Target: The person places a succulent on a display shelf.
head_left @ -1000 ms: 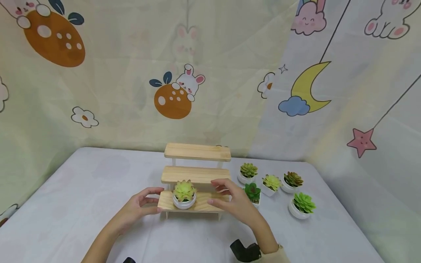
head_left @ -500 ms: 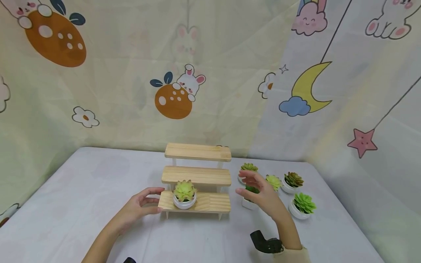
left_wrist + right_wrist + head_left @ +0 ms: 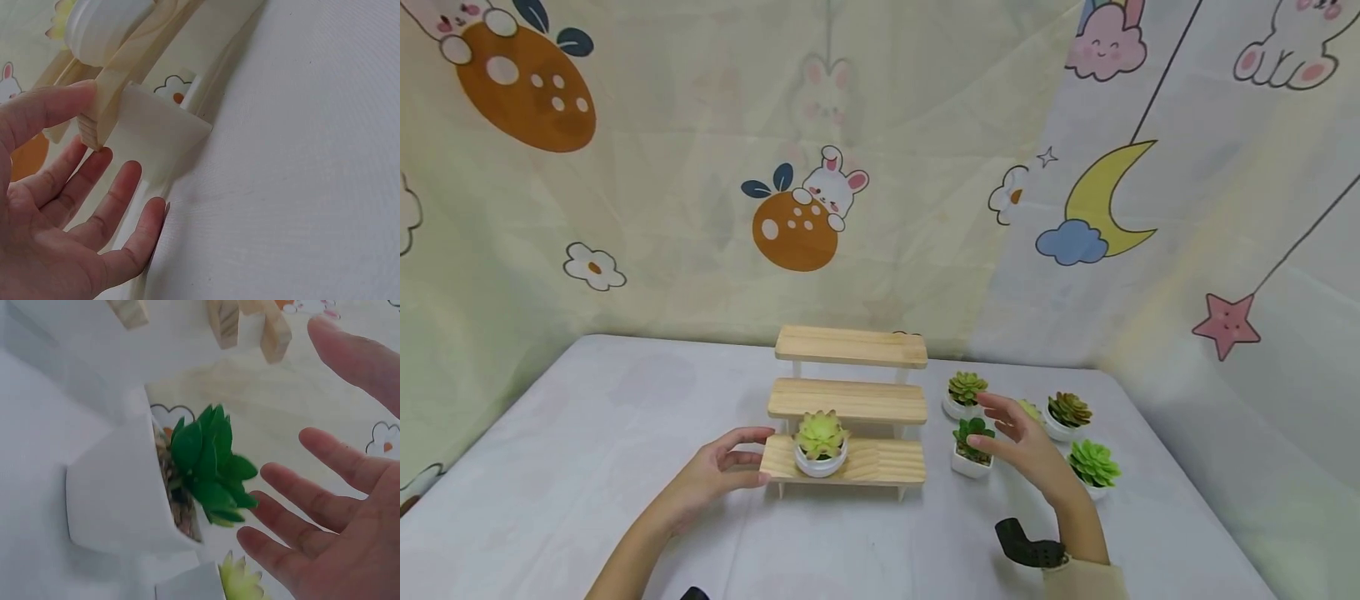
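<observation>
My left hand (image 3: 724, 467) is at the left end of the lowest shelf of a three-tier wooden display stand (image 3: 847, 400). Its thumb (image 3: 80, 97) lies on the shelf's end and the fingers reach the other side, gripping it lightly. A yellow-green succulent in a round white pot (image 3: 821, 444) sits on that shelf, left of its middle. My right hand (image 3: 1028, 447) is spread, with nothing in it. Its fingers are close beside a dark green succulent in a white square pot (image 3: 125, 487), which stands on the table right of the stand.
More potted succulents stand at the right: an olive-green one (image 3: 966, 392) behind, a brownish one (image 3: 1067, 414), a bright green one (image 3: 1093, 463), and a yellow-green one (image 3: 1030, 409) partly hidden by the right hand. A cartoon-printed cloth (image 3: 910, 192) hangs behind the white table (image 3: 625, 408).
My right hand has moved from the lowest shelf rightward to the dark green succulent. The left hand, the stand and the succulent on it have stayed put.
</observation>
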A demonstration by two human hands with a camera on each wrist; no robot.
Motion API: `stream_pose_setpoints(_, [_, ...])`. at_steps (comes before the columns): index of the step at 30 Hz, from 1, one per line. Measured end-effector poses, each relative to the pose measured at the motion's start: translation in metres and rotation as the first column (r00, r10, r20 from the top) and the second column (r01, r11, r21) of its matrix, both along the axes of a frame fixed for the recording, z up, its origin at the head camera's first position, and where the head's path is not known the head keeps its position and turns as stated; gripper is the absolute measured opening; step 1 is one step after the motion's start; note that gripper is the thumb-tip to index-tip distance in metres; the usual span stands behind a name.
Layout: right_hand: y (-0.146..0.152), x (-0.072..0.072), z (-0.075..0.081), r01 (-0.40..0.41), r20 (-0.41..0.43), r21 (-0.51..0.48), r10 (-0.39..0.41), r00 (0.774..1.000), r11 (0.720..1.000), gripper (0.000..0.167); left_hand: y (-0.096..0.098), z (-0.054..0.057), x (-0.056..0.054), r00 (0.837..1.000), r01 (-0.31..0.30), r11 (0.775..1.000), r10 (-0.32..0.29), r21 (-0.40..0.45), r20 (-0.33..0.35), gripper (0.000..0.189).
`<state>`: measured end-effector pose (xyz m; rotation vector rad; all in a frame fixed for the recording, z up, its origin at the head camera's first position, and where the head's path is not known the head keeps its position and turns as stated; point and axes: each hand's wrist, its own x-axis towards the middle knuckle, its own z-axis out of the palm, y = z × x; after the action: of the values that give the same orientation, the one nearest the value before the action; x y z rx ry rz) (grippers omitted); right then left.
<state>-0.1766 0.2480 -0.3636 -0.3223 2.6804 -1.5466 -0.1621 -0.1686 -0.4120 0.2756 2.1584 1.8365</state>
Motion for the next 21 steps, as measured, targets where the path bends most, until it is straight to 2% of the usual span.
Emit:
stream_pose_setpoints(5, [0.007,-0.001,-0.004,-0.008,0.075,0.02,0.007,0.997,1.0,0.072,0.0,0.0,0.0,1.0,0.002,1.0,-0.002,-0.003,0.0,0.066])
stream_pose_setpoints(10, [0.013,-0.001,-0.008,-0.025,0.173,0.063,0.014,0.985,0.998,0.079,-0.001,0.0,-0.001,1.0,0.013,1.0,-0.013,-0.004,-0.005,0.066])
stream_pose_setpoints(21, [0.018,-0.004,-0.02,-0.044,0.272,0.165,-0.002,0.962,0.985,0.089,-0.001,-0.001,-0.001,1.0,0.019,1.0,-0.019,0.007,-0.009,0.066])
